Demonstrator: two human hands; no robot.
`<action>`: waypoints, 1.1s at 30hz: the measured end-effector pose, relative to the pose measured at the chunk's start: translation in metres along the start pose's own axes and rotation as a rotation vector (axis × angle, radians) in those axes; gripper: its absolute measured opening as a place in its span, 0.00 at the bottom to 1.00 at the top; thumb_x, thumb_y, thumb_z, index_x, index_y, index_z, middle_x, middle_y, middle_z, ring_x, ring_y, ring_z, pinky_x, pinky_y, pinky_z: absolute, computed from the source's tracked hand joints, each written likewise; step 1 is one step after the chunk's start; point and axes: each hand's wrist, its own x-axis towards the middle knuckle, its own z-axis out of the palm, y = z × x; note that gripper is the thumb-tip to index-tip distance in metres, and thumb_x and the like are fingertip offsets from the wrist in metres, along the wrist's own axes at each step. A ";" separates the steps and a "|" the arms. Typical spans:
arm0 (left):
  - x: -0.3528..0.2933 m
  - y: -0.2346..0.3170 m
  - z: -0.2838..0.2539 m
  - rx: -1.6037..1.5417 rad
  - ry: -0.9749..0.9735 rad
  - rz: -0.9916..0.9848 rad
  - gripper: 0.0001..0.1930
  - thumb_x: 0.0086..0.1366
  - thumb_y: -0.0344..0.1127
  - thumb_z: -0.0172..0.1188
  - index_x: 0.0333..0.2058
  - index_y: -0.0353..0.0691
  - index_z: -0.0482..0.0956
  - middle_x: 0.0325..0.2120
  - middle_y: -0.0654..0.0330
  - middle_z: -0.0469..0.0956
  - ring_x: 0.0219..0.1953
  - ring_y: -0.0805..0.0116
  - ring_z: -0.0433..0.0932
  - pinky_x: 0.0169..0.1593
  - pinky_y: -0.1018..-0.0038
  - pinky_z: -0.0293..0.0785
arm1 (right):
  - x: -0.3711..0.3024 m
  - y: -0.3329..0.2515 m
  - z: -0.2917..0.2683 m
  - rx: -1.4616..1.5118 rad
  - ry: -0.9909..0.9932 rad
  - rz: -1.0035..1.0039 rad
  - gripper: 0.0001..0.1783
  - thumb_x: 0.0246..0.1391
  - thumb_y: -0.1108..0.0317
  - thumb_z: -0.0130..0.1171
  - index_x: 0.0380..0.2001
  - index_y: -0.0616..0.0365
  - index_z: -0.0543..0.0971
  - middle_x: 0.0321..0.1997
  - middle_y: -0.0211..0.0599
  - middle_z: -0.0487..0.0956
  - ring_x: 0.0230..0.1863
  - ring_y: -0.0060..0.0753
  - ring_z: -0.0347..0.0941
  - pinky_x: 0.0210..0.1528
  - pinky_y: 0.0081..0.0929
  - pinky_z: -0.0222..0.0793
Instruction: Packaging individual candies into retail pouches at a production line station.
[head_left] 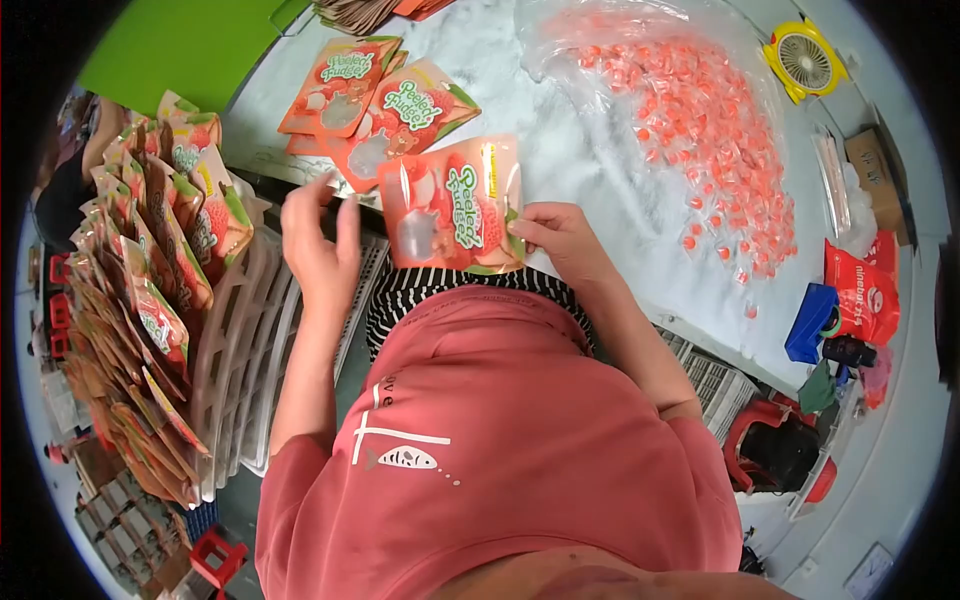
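- White worktop (590, 165) carries wrapped red candies (700, 110) spread toward its right edge and loose pouches (415, 105) by its left edge; a pale crate (235, 350) packed with more pouches stands off its near left corner.
- Right hand (562, 240) pinches the held pouch (455, 205) by its right side, over the worktop's near edge.
- Left hand (320, 240) is wide, thumb and fingers parted, just beside the pouch's other side.
- Step in hand, I judge: handling one pouch; whether it is filled, I cannot tell.
- Next move would call for a light left grip, without creasing it.
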 end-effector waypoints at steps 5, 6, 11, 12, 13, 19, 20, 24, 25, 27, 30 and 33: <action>-0.011 0.069 0.024 -0.370 -0.391 -0.047 0.10 0.57 0.33 0.69 0.24 0.35 0.77 0.19 0.59 0.75 0.18 0.70 0.73 0.25 0.74 0.68 | 0.001 -0.008 0.024 -0.129 -0.103 -0.106 0.07 0.54 0.72 0.66 0.24 0.59 0.78 0.22 0.18 0.72 0.25 0.09 0.64 0.27 0.12 0.58; -0.015 0.068 0.030 -0.296 -0.407 -0.030 0.12 0.57 0.33 0.69 0.22 0.35 0.76 0.18 0.58 0.75 0.18 0.69 0.72 0.24 0.73 0.67 | 0.000 -0.010 0.029 -0.129 -0.106 -0.103 0.07 0.54 0.72 0.66 0.24 0.59 0.78 0.22 0.18 0.72 0.25 0.09 0.64 0.27 0.12 0.58; -0.022 0.053 0.042 -0.308 -0.417 -0.085 0.14 0.60 0.32 0.66 0.20 0.35 0.72 0.15 0.60 0.71 0.16 0.73 0.69 0.22 0.74 0.63 | 0.006 -0.006 0.031 -0.100 -0.160 -0.109 0.11 0.53 0.70 0.68 0.22 0.60 0.75 0.21 0.16 0.71 0.24 0.07 0.61 0.25 0.12 0.55; -0.023 0.050 0.042 -0.438 -0.456 -0.211 0.14 0.61 0.32 0.65 0.20 0.35 0.72 0.14 0.62 0.70 0.16 0.75 0.67 0.21 0.74 0.62 | 0.006 -0.005 0.031 -0.100 -0.162 -0.110 0.11 0.53 0.70 0.68 0.22 0.60 0.75 0.21 0.16 0.71 0.24 0.07 0.61 0.25 0.12 0.55; -0.024 0.048 0.042 -0.567 -0.493 -0.337 0.14 0.62 0.32 0.64 0.20 0.34 0.72 0.13 0.63 0.68 0.16 0.78 0.65 0.21 0.74 0.60 | 0.005 -0.005 0.032 -0.093 -0.114 -0.087 0.11 0.53 0.71 0.67 0.22 0.58 0.75 0.21 0.15 0.70 0.24 0.06 0.60 0.24 0.13 0.53; -0.032 0.052 0.039 -0.539 -0.427 -0.247 0.13 0.60 0.28 0.63 0.19 0.34 0.70 0.12 0.64 0.66 0.17 0.80 0.61 0.21 0.75 0.59 | 0.013 0.001 0.037 -0.533 0.206 -0.412 0.11 0.51 0.71 0.67 0.21 0.58 0.74 0.22 0.24 0.71 0.23 0.16 0.63 0.24 0.20 0.57; -0.035 0.054 0.041 -0.508 -0.424 -0.244 0.13 0.59 0.28 0.63 0.19 0.34 0.69 0.12 0.63 0.66 0.16 0.79 0.61 0.21 0.75 0.60 | 0.013 0.001 0.042 -0.811 0.330 -0.660 0.10 0.49 0.72 0.67 0.22 0.58 0.74 0.23 0.29 0.72 0.23 0.21 0.65 0.24 0.24 0.60; -0.037 0.056 0.048 -0.414 -0.398 -0.246 0.12 0.54 0.27 0.63 0.18 0.34 0.67 0.13 0.58 0.67 0.15 0.70 0.66 0.22 0.71 0.64 | 0.012 0.003 0.039 -1.196 0.152 -1.086 0.08 0.46 0.72 0.63 0.30 0.57 0.75 0.27 0.36 0.70 0.27 0.43 0.69 0.24 0.37 0.64; -0.036 0.055 0.047 -0.373 -0.371 -0.212 0.12 0.52 0.27 0.63 0.18 0.34 0.67 0.13 0.57 0.68 0.16 0.67 0.68 0.23 0.70 0.65 | 0.008 0.002 0.038 -1.194 0.146 -1.094 0.08 0.46 0.72 0.63 0.30 0.57 0.75 0.27 0.36 0.70 0.27 0.43 0.69 0.24 0.37 0.64; -0.034 0.055 0.046 -0.309 -0.392 -0.216 0.10 0.51 0.27 0.62 0.19 0.34 0.69 0.15 0.55 0.70 0.17 0.61 0.72 0.23 0.66 0.67 | 0.000 -0.002 0.040 -1.194 0.065 -1.143 0.07 0.50 0.70 0.60 0.33 0.58 0.76 0.25 0.37 0.70 0.24 0.43 0.68 0.24 0.38 0.64; -0.037 0.058 0.051 -0.259 -0.460 -0.195 0.10 0.52 0.31 0.62 0.19 0.35 0.71 0.17 0.54 0.74 0.20 0.55 0.75 0.26 0.63 0.70 | -0.002 0.011 0.038 -1.231 0.051 -0.818 0.07 0.53 0.72 0.57 0.36 0.59 0.79 0.20 0.37 0.69 0.18 0.33 0.64 0.22 0.33 0.62; -0.043 0.060 0.058 -0.236 -0.536 -0.168 0.09 0.51 0.31 0.63 0.19 0.35 0.72 0.18 0.54 0.76 0.21 0.54 0.77 0.27 0.62 0.72 | -0.005 0.003 0.035 -0.792 -0.101 -0.302 0.12 0.58 0.74 0.53 0.43 0.61 0.79 0.17 0.29 0.70 0.17 0.23 0.62 0.21 0.30 0.60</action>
